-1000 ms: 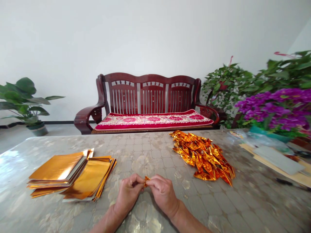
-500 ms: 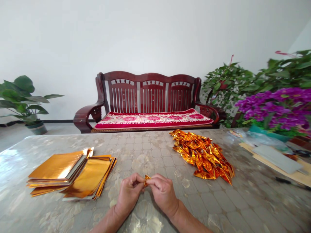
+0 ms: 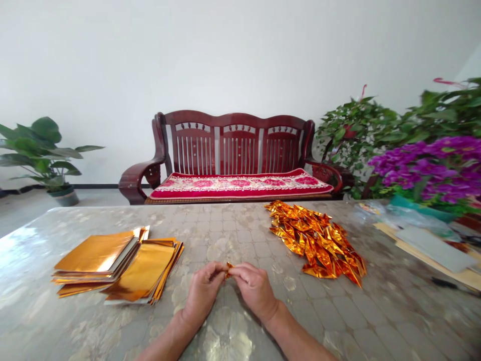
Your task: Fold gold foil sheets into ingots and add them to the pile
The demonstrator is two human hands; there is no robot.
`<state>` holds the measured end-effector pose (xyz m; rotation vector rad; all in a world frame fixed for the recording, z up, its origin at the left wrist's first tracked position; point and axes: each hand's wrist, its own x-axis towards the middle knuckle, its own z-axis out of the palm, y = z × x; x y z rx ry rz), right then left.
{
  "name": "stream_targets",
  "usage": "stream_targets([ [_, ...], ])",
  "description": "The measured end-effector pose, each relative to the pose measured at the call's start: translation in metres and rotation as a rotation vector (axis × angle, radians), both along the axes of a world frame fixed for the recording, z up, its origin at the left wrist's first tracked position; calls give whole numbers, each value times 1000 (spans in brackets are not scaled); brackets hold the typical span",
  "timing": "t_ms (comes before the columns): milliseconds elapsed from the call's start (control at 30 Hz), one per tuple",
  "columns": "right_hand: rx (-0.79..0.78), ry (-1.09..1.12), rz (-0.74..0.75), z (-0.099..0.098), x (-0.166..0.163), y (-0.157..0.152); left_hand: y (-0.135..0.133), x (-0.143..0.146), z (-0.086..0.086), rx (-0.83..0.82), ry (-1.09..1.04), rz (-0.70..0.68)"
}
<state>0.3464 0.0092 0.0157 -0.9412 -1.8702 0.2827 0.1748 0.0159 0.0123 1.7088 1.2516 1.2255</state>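
Between my two hands is a small piece of folded gold foil paper (image 3: 228, 269), mostly covered by fingers. My left hand (image 3: 205, 288) pinches it from the left with thumb and fingers. From the right, my right hand (image 3: 255, 291) pinches the same piece. To the left lie stacks of flat gold foil sheets (image 3: 150, 268), apart from my hands. Off to the right is a pile of folded, pointed gold foil pieces (image 3: 319, 240).
A patterned, glossy cover lies over the table (image 3: 221, 230). At its right side are papers (image 3: 436, 245), a black pen (image 3: 447, 283) and purple flowers (image 3: 432, 165). Beyond the far edge stands a wooden bench (image 3: 236, 145) with a red cushion (image 3: 240, 185).
Both hands have shifted slightly up in the picture, still pinching the foil piece, which shows a little less. The whole view has drifted slightly, so things appear further right.
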Motion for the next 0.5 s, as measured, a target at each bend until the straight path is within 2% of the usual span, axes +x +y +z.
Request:
stream_targets([
  [233, 9, -81, 4, 4, 17, 2, 5, -8, -3, 177, 163, -14],
  [500, -77, -29, 9, 0, 18, 7, 9, -5, -2, 96, 188, 24],
])
